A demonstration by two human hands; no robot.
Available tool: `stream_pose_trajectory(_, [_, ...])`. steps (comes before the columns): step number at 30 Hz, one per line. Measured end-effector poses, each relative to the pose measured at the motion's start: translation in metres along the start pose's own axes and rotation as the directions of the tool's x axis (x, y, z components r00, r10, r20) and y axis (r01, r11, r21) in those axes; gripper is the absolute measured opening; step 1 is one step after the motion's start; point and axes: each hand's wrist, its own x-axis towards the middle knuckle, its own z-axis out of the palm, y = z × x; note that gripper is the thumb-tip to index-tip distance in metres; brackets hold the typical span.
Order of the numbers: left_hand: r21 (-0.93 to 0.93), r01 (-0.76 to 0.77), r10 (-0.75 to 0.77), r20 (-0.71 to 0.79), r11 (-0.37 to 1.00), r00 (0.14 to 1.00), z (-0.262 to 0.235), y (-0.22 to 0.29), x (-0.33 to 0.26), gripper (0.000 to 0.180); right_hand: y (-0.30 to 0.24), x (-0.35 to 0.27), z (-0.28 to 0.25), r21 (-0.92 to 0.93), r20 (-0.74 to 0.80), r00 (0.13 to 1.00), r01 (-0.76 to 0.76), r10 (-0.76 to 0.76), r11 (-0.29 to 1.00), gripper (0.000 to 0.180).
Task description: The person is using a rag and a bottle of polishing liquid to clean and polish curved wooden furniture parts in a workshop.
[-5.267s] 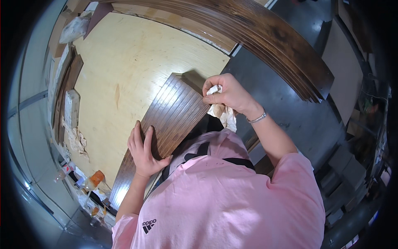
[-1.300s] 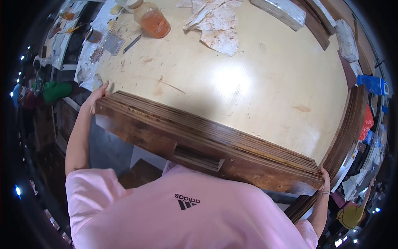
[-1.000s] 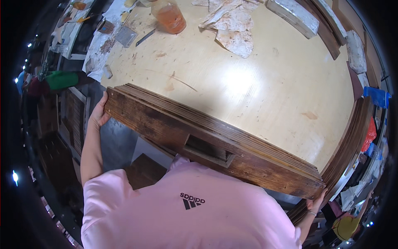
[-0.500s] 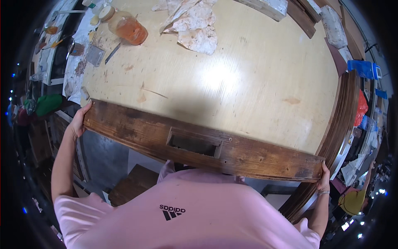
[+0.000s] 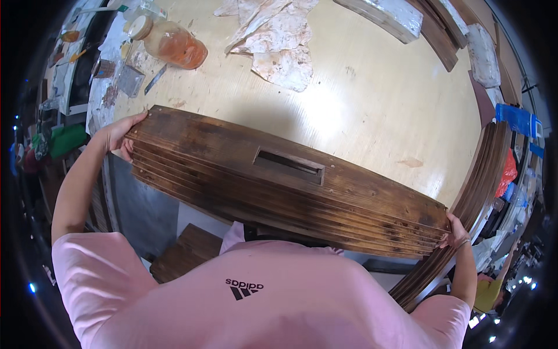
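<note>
A long dark-brown wooden board [image 5: 221, 139] spans the space before my chest, its left end farther from me than its right. A rectangular slot is cut through its upper face near the middle. Long parallel ridges run down its near side; whether they are stacked boards or one grooved piece I cannot tell. My left hand [image 5: 121, 132] grips the left end, thumb on top and fingertips at the ridged side. At the right end my right hand [image 5: 455, 229] is closed the same way, partly hidden by the wood.
On the pale worktable [image 5: 372, 104] are a jar of orange liquid [image 5: 180, 49], a stained cloth [image 5: 279, 41], a flat scraper [image 5: 129, 80] and a thin blade [image 5: 155, 79]. More dark wooden strips [image 5: 485, 157] lie along the right edge. Wrapped bars [image 5: 392, 20] lie at the far right.
The board has tilted, so its ridged near side now shows and the slot looks narrower. Its left end has moved away from me and a little to the right, both hands still gripping it.
</note>
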Motion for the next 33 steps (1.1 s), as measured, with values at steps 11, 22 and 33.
stream_pose_trajectory(11, [0.121,-0.057,0.063,-0.04,0.991,0.997,0.006,0.031,-0.007,0.081,-0.007,-0.012,0.017,0.04,-0.181,0.977,0.126,-0.117,0.991,0.091])
stream_pose_trajectory(22, [0.115,-0.057,0.068,-0.098,0.992,0.993,0.002,0.028,-0.007,0.079,0.053,-0.025,0.072,0.62,-0.256,0.863,0.493,-0.436,0.61,0.065])
stream_pose_trajectory(33, [0.184,-0.116,0.13,-0.064,0.976,0.989,-0.008,0.041,0.003,0.081,0.028,-0.002,0.061,0.412,-0.419,0.833,0.53,-0.362,0.741,0.072])
